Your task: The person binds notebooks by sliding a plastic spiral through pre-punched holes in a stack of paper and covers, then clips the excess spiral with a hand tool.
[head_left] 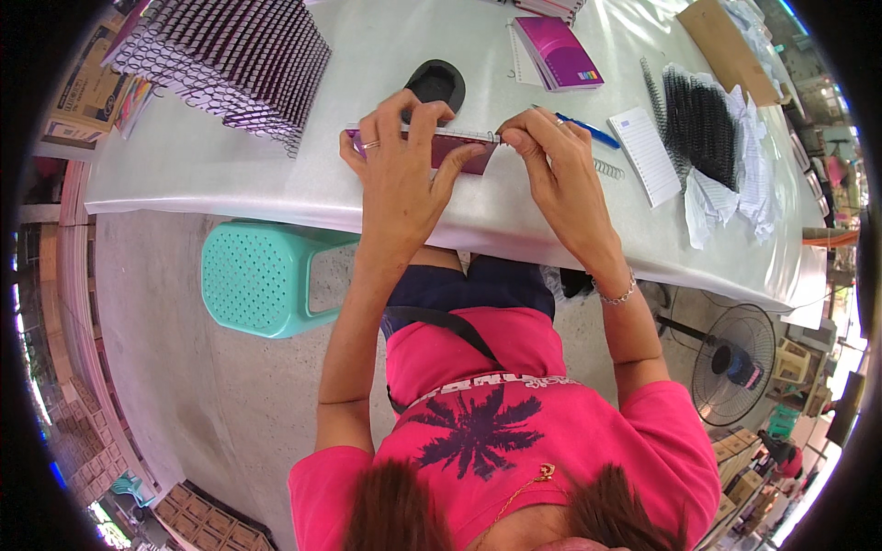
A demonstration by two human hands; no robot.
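Note:
Near the table's front edge my left hand (401, 161) grips a small purple notebook (469, 156), its thumb across the cover and its fingers over the back. Along the notebook's upper edge runs a thin line of wire rings. At the right end of that edge my right hand (556, 161) is closed in a pinch. A tiny dark bit shows at its fingertips, too small to make out. Just beyond my left fingers lies a black rounded object (436, 84). A blue pen (590, 130) rests beside my right hand, close to a loose wire coil (607, 169).
A tall stack of ring-bound notebooks (230, 69) stands at the far left of the table (184, 179). Purple notebooks (558, 53) lie at the back. On the right are a lined pad (645, 154) and piled black coils (700, 124). Below are a turquoise stool (257, 275) and a fan (732, 365).

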